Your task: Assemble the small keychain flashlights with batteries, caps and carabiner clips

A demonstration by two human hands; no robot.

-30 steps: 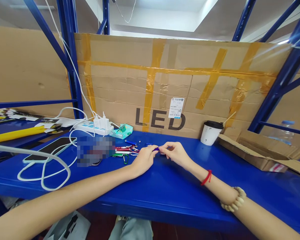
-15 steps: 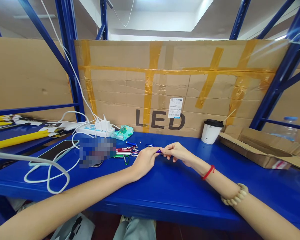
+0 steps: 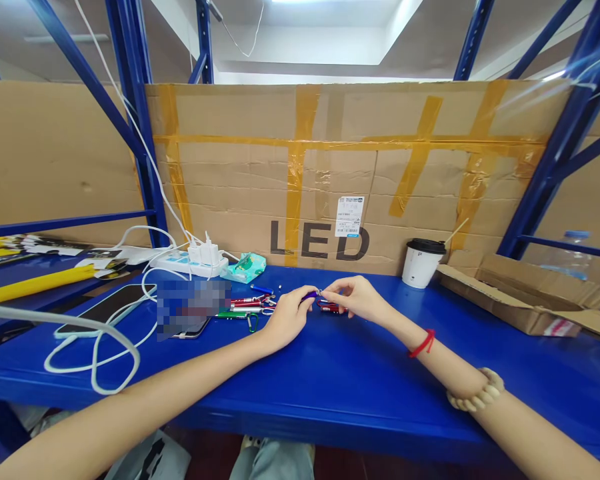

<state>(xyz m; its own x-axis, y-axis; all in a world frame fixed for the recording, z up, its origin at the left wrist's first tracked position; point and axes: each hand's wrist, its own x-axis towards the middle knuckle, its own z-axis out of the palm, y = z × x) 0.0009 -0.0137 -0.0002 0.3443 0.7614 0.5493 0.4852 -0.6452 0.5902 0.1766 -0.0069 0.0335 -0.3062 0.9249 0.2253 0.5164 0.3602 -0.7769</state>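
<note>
My left hand (image 3: 286, 317) is closed in a pinch on a small purple keychain flashlight (image 3: 309, 295), held just above the blue shelf top (image 3: 330, 373). My right hand (image 3: 356, 298) pinches the silver end of the same flashlight from the right. A red keychain flashlight (image 3: 330, 307) lies on the shelf under my right fingers. A pile of several coloured keychain flashlights with carabiners (image 3: 247, 305) lies just left of my left hand.
A white paper cup with a black lid (image 3: 420, 264) stands at the back right beside an open cardboard box (image 3: 520, 300). A power strip with chargers (image 3: 195, 261), a tissue pack (image 3: 246, 265), a phone (image 3: 105, 308) and white cables (image 3: 95, 347) are on the left. A taped cardboard sheet marked LED (image 3: 330, 173) forms the back wall.
Both hands have lifted the purple flashlight slightly and shifted toward the back. The red flashlight now shows on the shelf under my right hand.
</note>
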